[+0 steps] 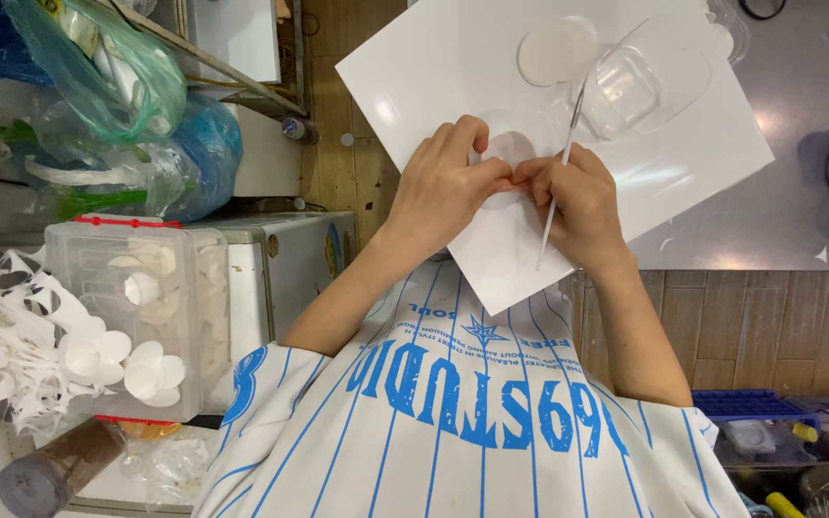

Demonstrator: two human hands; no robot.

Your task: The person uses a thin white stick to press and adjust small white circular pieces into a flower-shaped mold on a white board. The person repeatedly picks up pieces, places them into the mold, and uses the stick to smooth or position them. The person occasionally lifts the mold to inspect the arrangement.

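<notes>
Both hands meet over a white board (pixel 683 144) that lies on the grey counter (pixel 798 211), the left hand (pixel 438 187) and right hand (pixel 578 197) pinching a thin translucent round disc (pixel 509 153) between fingertips. The right hand also grips a slim white stick (pixel 558 182). The disc looks light, soft and easily creased, best held by its edge
</notes>
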